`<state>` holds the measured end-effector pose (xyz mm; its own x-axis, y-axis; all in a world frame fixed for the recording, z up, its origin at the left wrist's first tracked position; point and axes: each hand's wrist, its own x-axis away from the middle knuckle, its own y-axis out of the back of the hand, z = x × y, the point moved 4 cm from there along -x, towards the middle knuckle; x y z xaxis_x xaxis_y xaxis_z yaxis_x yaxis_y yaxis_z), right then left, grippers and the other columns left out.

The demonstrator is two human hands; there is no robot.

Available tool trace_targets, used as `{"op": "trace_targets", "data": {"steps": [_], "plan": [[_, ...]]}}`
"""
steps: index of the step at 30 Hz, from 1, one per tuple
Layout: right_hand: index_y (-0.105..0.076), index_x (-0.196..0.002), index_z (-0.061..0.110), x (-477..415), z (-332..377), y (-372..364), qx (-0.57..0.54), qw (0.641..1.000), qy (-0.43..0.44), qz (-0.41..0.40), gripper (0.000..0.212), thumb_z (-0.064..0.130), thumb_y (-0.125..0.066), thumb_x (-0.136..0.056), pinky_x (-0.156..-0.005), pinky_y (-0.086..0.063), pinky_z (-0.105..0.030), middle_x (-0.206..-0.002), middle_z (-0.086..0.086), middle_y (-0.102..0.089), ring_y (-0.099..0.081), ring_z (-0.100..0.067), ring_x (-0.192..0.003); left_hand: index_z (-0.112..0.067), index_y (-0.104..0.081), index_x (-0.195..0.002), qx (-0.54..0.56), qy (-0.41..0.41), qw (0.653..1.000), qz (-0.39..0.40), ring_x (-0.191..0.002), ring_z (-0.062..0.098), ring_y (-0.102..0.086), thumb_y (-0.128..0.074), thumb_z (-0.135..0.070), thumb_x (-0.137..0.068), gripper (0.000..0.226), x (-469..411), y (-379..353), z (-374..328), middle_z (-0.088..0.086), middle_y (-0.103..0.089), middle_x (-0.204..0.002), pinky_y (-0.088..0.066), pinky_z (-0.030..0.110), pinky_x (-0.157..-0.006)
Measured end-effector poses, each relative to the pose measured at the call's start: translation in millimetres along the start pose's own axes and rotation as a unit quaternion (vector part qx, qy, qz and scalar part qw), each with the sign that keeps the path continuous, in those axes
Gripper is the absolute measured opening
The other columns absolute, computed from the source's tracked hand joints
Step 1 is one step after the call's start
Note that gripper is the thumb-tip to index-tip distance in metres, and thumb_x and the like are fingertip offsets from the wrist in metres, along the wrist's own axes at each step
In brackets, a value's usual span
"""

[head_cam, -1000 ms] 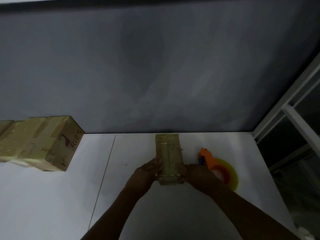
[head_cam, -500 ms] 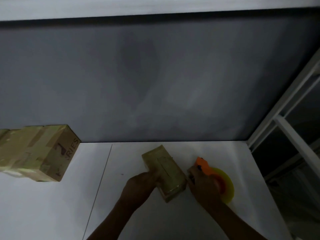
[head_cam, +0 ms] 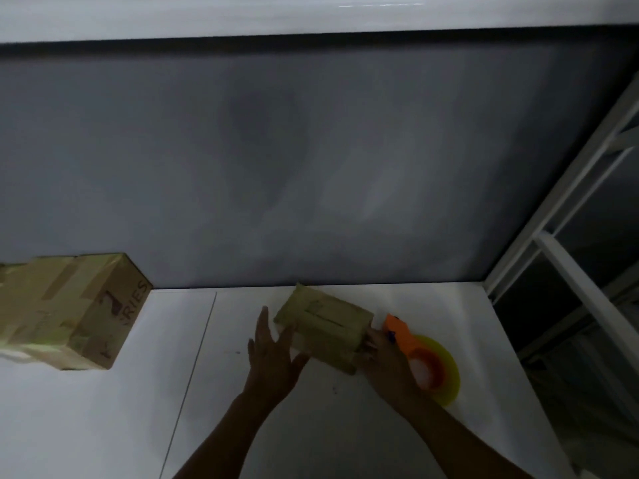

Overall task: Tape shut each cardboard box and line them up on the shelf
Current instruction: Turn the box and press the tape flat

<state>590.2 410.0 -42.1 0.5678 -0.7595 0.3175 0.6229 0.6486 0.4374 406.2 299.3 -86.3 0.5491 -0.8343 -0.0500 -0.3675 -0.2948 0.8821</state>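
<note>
A small taped cardboard box (head_cam: 323, 326) lies on the white shelf surface (head_cam: 103, 420), turned at an angle with one end toward the back wall. My right hand (head_cam: 387, 363) grips its near right end. My left hand (head_cam: 273, 354) is flat with fingers spread, touching the box's left side. An orange tape dispenser (head_cam: 411, 344) with a yellow tape roll (head_cam: 446, 373) lies just right of the box, partly behind my right hand. A larger taped cardboard box (head_cam: 69, 309) printed with letters stands at the far left, cut off by the frame edge.
A grey back wall (head_cam: 311, 167) closes the shelf behind. A white upper shelf edge (head_cam: 311, 15) runs overhead. White metal frame posts (head_cam: 567, 216) bound the right side, with dark space beyond. A seam (head_cam: 193, 364) divides the shelf surface.
The small box has rotated clockwise from lengthwise to slanted. My left hand has let go and opened flat beside it; my right hand shifted to its right end.
</note>
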Motion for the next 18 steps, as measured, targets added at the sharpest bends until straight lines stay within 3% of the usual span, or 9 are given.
{"op": "trace_targets", "data": {"steps": [2, 4, 6, 8, 10, 12, 15, 16, 18], "plan": [[-0.052, -0.122, 0.013, -10.1, 0.2, 3.2, 0.062, 0.998, 0.027, -0.006, 0.046, 0.033, -0.066, -0.083, -0.088, -0.050, -0.041, -0.113, 0.000, -0.060, -0.060, -0.026, -0.106, -0.029, -0.014, -0.150, -0.011, 0.003, 0.999, 0.032, -0.144, 0.031, 0.008, -0.026, -0.081, -0.077, 0.090, 1.6, -1.1, -3.3, 0.013, 0.011, -0.158, -0.003, 0.048, -0.110], [-0.049, -0.131, 0.008, -17.0, 1.0, 3.2, 0.101, 0.994, 0.034, 0.015, 0.054, 0.032, -0.065, -0.086, -0.095, -0.046, -0.040, -0.126, -0.011, -0.057, -0.056, -0.028, -0.112, -0.018, -0.033, -0.145, 0.029, 0.009, 0.999, 0.043, -0.141, 0.034, -0.022, -0.017, -0.085, -0.074, 0.099, 1.3, 2.1, -2.7, 0.017, -0.019, -0.154, -0.020, 0.042, -0.111], [-0.033, -0.145, 0.011, -22.0, -0.6, 5.8, 0.144, 0.988, 0.038, 0.045, 0.064, 0.030, -0.061, -0.091, -0.108, -0.030, -0.029, -0.149, -0.010, -0.034, -0.037, -0.026, -0.134, -0.014, -0.058, -0.124, 0.074, 0.018, 0.997, 0.006, -0.110, 0.025, -0.056, -0.044, -0.064, -0.086, 0.064, 3.8, 9.2, -2.6, 0.012, -0.049, -0.126, -0.043, 0.023, -0.091], [-0.026, -0.147, 0.018, -26.4, -6.6, 12.4, 0.218, 0.975, 0.052, 0.010, 0.065, 0.033, -0.057, -0.092, -0.113, -0.015, -0.026, -0.157, -0.011, -0.013, -0.014, -0.025, -0.145, -0.016, -0.062, -0.117, 0.084, 0.016, 0.996, 0.011, -0.084, 0.007, -0.059, -0.062, -0.031, -0.088, 0.033, 11.5, 15.4, -8.5, 0.002, -0.058, -0.107, -0.041, 0.005, -0.073], [-0.031, -0.145, 0.020, -22.0, -13.7, 15.8, 0.244, 0.967, 0.051, -0.053, 0.059, 0.032, -0.056, -0.093, -0.115, -0.014, -0.028, -0.156, -0.012, -0.014, -0.013, -0.026, -0.144, -0.016, -0.062, -0.121, 0.085, -0.002, 0.996, 0.027, -0.075, 0.001, -0.055, -0.069, -0.024, -0.085, 0.037, 20.0, 9.5, -11.6, -0.003, -0.059, -0.100, -0.039, 0.004, -0.065], [-0.039, -0.140, 0.022, -10.9, -16.7, 9.8, 0.205, 0.974, 0.059, -0.080, 0.053, 0.030, -0.057, -0.091, -0.112, -0.025, -0.033, -0.150, -0.010, -0.025, -0.028, -0.027, -0.138, -0.019, -0.061, -0.123, 0.069, -0.022, 0.997, 0.008, -0.091, 0.006, -0.055, -0.075, -0.030, -0.079, 0.047, 25.7, 6.2, -12.3, -0.002, -0.054, -0.114, -0.039, 0.007, -0.076], [-0.038, -0.137, 0.030, -12.9, -42.6, -12.4, 0.174, 0.982, 0.078, -0.016, 0.058, 0.052, -0.046, -0.083, -0.104, -0.039, -0.040, -0.142, -0.005, -0.044, -0.044, -0.025, -0.129, -0.026, -0.048, -0.136, 0.055, -0.033, 0.998, 0.006, -0.130, 0.011, -0.033, -0.077, -0.038, -0.075, 0.068, 20.2, 4.1, -13.8, -0.006, -0.029, -0.147, -0.034, 0.027, -0.102], [-0.035, -0.141, 0.029, -15.6, -51.7, -18.5, 0.186, 0.980, 0.075, 0.005, 0.064, 0.056, -0.044, -0.084, -0.107, -0.037, -0.040, -0.145, -0.004, -0.041, -0.040, -0.023, -0.132, -0.025, -0.046, -0.138, 0.062, -0.029, 0.997, 0.023, -0.133, 0.011, -0.031, -0.075, -0.038, -0.076, 0.070, 17.5, 3.1, -14.5, -0.006, -0.030, -0.148, -0.029, 0.025, -0.105], [-0.024, -0.145, 0.029, -3.8, -29.8, -17.3, 0.192, 0.978, 0.078, 0.038, 0.067, 0.053, -0.050, -0.088, -0.110, -0.033, -0.028, -0.150, -0.002, -0.033, -0.035, -0.016, -0.136, -0.020, -0.052, -0.132, 0.083, -0.011, 0.996, 0.044, -0.118, 0.013, -0.048, -0.074, -0.035, -0.078, 0.061, 14.3, 1.8, -17.0, -0.002, -0.049, -0.132, -0.034, 0.016, -0.095]]}}
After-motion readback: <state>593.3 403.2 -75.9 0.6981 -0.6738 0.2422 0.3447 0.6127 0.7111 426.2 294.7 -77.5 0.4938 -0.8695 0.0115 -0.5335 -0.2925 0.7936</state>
